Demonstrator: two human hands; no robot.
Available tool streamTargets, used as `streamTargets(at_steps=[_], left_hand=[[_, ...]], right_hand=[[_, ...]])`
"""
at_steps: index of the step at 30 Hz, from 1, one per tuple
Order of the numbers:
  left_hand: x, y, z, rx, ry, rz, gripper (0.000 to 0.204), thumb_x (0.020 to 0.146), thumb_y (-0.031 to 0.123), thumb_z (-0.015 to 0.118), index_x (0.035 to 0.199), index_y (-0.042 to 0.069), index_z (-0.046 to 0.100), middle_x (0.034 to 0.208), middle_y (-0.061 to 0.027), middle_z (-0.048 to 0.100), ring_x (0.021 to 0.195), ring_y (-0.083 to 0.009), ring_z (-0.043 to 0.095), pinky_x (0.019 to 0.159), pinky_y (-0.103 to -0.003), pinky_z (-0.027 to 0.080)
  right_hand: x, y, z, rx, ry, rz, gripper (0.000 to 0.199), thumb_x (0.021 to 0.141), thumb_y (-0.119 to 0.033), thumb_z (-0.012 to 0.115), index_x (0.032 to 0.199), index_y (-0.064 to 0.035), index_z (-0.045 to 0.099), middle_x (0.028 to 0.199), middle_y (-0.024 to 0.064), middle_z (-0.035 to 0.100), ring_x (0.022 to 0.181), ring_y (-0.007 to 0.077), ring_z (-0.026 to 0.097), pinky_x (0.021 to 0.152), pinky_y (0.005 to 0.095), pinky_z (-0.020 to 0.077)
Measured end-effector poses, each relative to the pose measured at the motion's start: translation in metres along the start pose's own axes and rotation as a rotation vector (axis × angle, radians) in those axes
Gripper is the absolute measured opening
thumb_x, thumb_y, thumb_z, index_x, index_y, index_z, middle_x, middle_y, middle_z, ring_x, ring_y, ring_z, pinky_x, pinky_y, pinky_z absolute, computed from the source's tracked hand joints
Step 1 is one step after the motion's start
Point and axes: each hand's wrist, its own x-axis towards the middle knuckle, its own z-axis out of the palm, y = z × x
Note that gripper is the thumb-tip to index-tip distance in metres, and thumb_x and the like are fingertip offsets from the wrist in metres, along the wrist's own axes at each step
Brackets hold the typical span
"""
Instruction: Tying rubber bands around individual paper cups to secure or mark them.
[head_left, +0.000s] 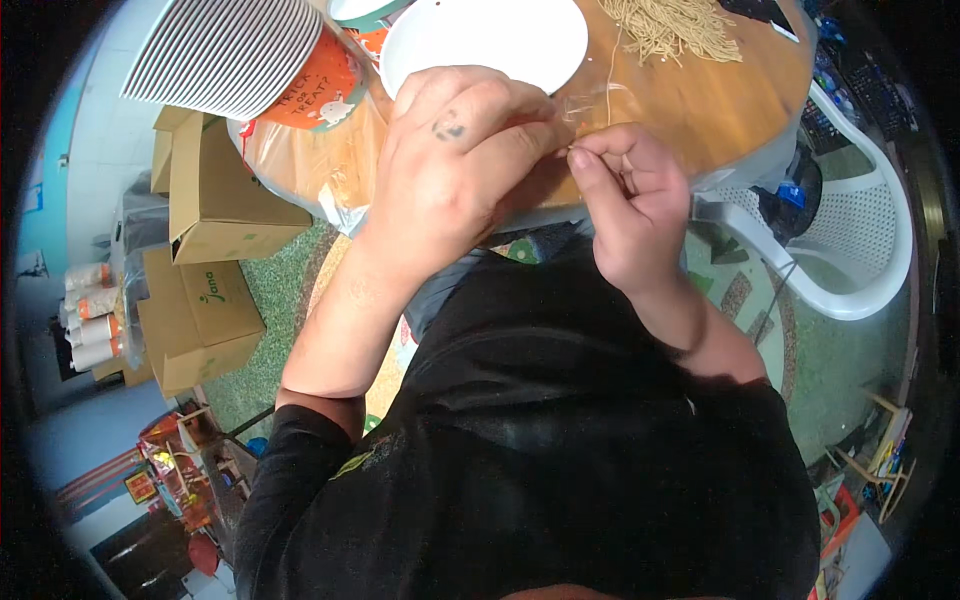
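Fingertips (578, 152) of the right hand (635, 205) are pinched shut on a thin string end, just below the white plate (480, 40). Left hand (455, 165) curls closed around a small clear plastic bag (590, 100) beside it. Looks like tying or threading; next bit needs a steady, fine pull. Pile of tan strings (675, 28) sits right of the plate.

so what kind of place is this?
Looks like a home workshop, probably small craft or packing work. A round wooden table holds a pile of thin tan sticks and a white plate; cardboard boxes sit stacked on the floor, and a white plastic chair stands beside the table.
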Motion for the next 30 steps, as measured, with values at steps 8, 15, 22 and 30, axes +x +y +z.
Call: streamTargets(at_steps=[8, 15, 22, 30], left_hand=[[-0.003, 0.0, -0.006, -0.08, -0.035, -0.032, 0.027, 0.076, 0.009, 0.09, 0.102, 0.009, 0.083, 0.11, -0.0043, 0.079, 0.106, -0.0289, 0.073, 0.094, -0.043, 0.055], [0.009, -0.011, -0.01, -0.236, -0.009, -0.097, 0.024, 0.087, -0.001, 0.079, 0.109, 0.005, 0.077, 0.114, -0.0096, 0.079, 0.108, -0.0343, 0.074, 0.097, -0.046, 0.058], [0.039, -0.035, -0.029, -0.445, -0.368, -0.497, 0.025, 0.111, 0.008, 0.07, 0.133, -0.001, 0.076, 0.117, -0.0089, 0.081, 0.102, -0.0149, 0.074, 0.091, -0.032, 0.059], [0.04, -0.053, -0.02, -0.599, -0.568, -0.497, 0.026, 0.113, 0.013, 0.068, 0.131, -0.003, 0.078, 0.103, -0.0153, 0.084, 0.087, -0.0203, 0.084, 0.078, -0.033, 0.066]], right_hand=[[0.002, 0.005, 0.001, -0.021, -0.071, -0.059, 0.004, 0.107, 0.001, 0.075, 0.108, -0.0002, 0.072, 0.079, -0.008, 0.064, 0.069, -0.0012, 0.05, 0.062, 0.02, 0.0384], [0.005, 0.003, -0.002, -0.093, -0.034, -0.01, 0.003, 0.107, 0.0, 0.076, 0.106, 0.0002, 0.073, 0.083, -0.0042, 0.07, 0.074, 0.0001, 0.061, 0.065, 0.0209, 0.0476], [0.017, 0.035, 0.016, -0.105, 0.161, -0.084, 0.007, 0.104, -0.003, 0.08, 0.104, -0.0002, 0.073, 0.085, -0.0007, 0.075, 0.075, 0.0026, 0.066, 0.068, 0.0223, 0.0538], [0.019, 0.038, 0.021, -0.122, 0.2, -0.061, 0.009, 0.103, -0.004, 0.082, 0.1, -0.0002, 0.075, 0.084, -0.0006, 0.076, 0.073, 0.0029, 0.067, 0.066, 0.0232, 0.055]])
